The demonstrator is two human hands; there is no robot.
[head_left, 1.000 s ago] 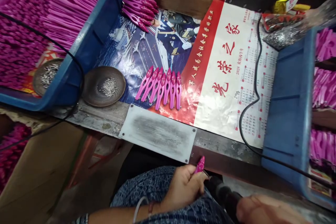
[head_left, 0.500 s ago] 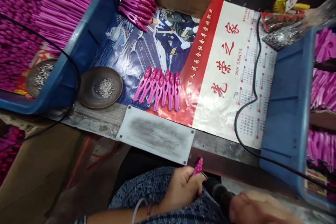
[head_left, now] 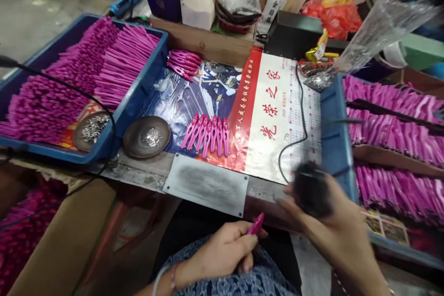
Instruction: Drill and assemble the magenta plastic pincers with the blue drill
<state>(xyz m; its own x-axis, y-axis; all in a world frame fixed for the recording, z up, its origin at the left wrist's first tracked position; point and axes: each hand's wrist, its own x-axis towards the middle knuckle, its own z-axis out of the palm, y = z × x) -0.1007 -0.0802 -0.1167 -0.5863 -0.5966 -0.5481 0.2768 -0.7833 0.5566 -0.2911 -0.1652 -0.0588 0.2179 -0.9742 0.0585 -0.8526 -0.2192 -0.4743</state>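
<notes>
Low over my lap, my left hand [head_left: 231, 247] is closed around a pink plier-shaped plastic piece [head_left: 255, 225], its pointed end sticking out past the fingers. To the right, my right hand [head_left: 342, 222] grips a black electric screwdriver [head_left: 311, 189], blurred by motion and apart from the piece; its tip cannot be made out. Several similar pink pieces [head_left: 207, 136] lie in a row on the poster-covered table. Behind them is another pink bunch [head_left: 183, 64]. A brown dish [head_left: 130, 136] with small metal parts stands left of the row.
A grey-white plate [head_left: 206, 185] is fixed at the table's front edge. Blue bins of pink parts stand left [head_left: 138, 88] and right [head_left: 338, 125]. A black cable [head_left: 303, 115] crosses the calendar poster [head_left: 260, 148]. Plastic bags and boxes crowd the back.
My right hand has lifted the screwdriver up, away from the piece in my left hand. My left hand still holds its piece. The head view has tilted up, showing more of the back.
</notes>
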